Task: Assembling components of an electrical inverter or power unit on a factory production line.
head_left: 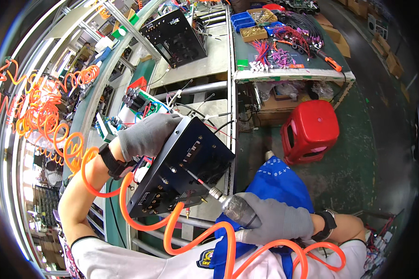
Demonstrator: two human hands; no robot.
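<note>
My left hand [150, 135], in a grey glove, grips the upper left edge of a black metal panel [209, 160]. Its fingertips pass behind that edge and are hidden. The panel stands tilted, with rows of slots, small holes and metal terminals on its face. In my right hand [281, 218], also gloved in grey, is an air screwdriver [239, 210]. Its long bit points at the panel face, close to a metal terminal [173, 170]; whether it touches cannot be made out. Behind the panel lie a green circuit board [106, 128] and wires.
An orange coiled air hose [228, 232] loops across my front and below the panel. Farther along the line stands another black unit [174, 39]. On the right bench [307, 73] are wire bundles [277, 53], blue bins [242, 21] and an orange-handled tool [333, 63]. A red stool [316, 123] stands nearby.
</note>
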